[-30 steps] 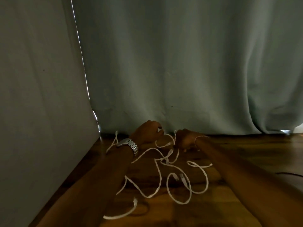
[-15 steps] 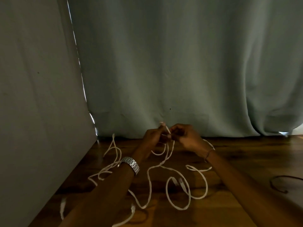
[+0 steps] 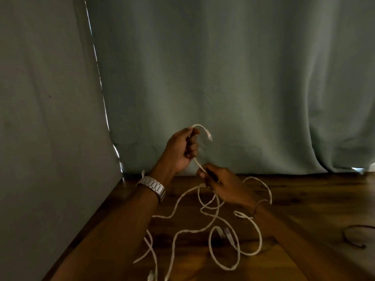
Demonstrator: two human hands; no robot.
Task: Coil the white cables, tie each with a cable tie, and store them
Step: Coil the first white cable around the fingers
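Wooden floor – grey-green curtain behind

The person is wearing a metal watch on the left wrist. Its band is showing flat, silver-coloured links in rows, and it is sitting just behind the left hand. On the right wrist the person is wearing a thin bracelet, which is looking like a fine chain or a string of small beads; the dim light is not letting me tell which. Both forearms are showing bare, with no sleeve in view.
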